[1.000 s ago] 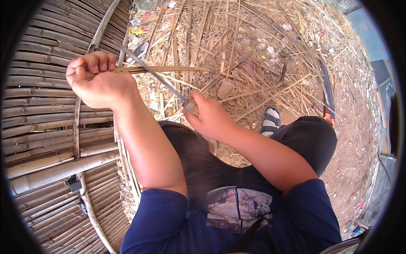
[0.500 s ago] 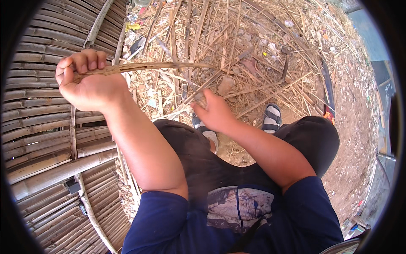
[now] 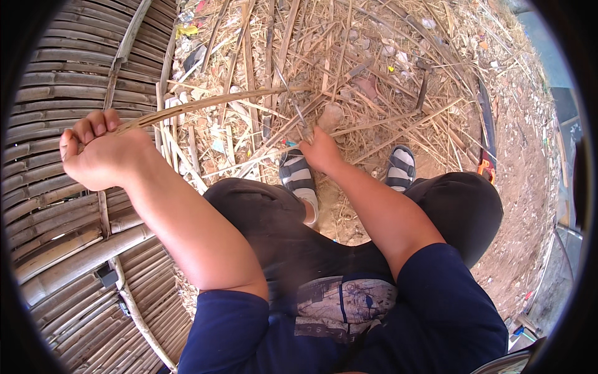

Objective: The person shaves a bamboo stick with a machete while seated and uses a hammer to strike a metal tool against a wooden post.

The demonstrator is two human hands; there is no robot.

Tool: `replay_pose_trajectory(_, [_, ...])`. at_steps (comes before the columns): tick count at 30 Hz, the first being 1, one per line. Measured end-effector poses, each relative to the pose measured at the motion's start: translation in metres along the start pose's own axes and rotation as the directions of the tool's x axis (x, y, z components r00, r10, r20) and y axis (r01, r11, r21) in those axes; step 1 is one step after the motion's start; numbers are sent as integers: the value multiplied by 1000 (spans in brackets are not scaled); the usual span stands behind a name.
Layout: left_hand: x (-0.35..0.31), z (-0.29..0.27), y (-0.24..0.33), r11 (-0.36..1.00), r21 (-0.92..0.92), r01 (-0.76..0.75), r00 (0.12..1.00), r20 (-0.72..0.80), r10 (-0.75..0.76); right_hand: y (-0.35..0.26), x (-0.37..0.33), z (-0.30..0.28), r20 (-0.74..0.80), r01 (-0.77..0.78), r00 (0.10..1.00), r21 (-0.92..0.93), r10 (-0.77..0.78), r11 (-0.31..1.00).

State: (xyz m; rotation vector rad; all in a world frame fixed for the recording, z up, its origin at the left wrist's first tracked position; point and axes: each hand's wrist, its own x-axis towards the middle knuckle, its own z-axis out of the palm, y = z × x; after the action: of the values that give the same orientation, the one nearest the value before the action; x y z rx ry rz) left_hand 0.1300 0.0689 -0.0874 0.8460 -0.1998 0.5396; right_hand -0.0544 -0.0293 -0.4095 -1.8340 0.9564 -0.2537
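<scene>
My left hand (image 3: 103, 146) is raised at the left, its fingers closed round one end of a long, split bamboo strip (image 3: 199, 104). The strip bows slightly and runs rightward above the littered ground, its far end past the blade. Low in front of my knees, my right hand (image 3: 321, 151) is closed round the handle of a knife (image 3: 291, 95). Its narrow grey blade points up and away from my fist, close to the strip's far end. Whether blade and strip touch, I cannot tell. Most of the handle is hidden by my fingers.
Bamboo slats and shavings (image 3: 349, 56) cover the ground ahead. A hammer (image 3: 423, 90) lies among them. To its right is a saw (image 3: 485, 134) with an orange-and-black handle. A bamboo slat wall (image 3: 68, 81) stands close on the left. My sandalled feet (image 3: 298, 174) are below my hands.
My left hand has moved left and down, drawing the bamboo strip leftward and tilting it. My right hand has shifted slightly to the right; the knife blade now stands more upright.
</scene>
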Motion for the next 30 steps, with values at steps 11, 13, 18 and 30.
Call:
replay_pose_trajectory(11, [8,13,1,984,179,1,949,-311,56,-64,-30,27,46,391,910,232,-411,891])
replay_pose_trajectory(13, [17,4,-1,976,216,15,938,-340,60,-47,-29,29,104,276,947,218,-304,936])
replay_pose_trajectory(18, [45,-17,-12,967,239,87,895,-445,29,-37,-21,25,153,161,971,152,-184,975])
replay_pose_trajectory(30, [15,-2,-2,986,169,8,947,-318,47,-96,-23,7,142,374,903,203,-406,905])
